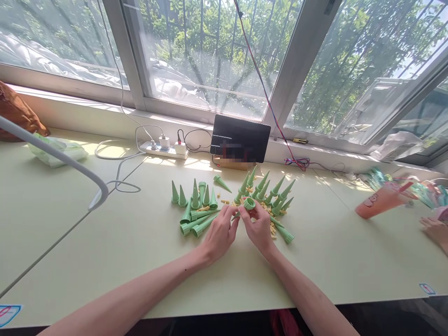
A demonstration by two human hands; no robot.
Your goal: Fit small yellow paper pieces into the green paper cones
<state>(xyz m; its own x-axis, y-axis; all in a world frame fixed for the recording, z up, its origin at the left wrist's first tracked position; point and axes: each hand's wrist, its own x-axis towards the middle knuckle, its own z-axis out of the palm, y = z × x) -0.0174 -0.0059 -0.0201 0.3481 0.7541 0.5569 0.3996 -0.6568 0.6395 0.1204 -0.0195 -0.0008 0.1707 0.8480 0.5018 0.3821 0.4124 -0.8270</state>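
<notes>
pale table (332,247); left fingers (226,216) and right fingers (261,212) pinch green cone (249,204).

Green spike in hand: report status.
Right hand holding green spike, open end showing. Left hand close by, contact unclear. Other spikes, yellow pieces crowding around.

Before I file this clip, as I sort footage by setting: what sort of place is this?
Probably a workroom or shared workspace, judging by the long pale-green table beside the windows, the green cones and small yellow pieces on it, and another person's hand at the right edge.
</notes>
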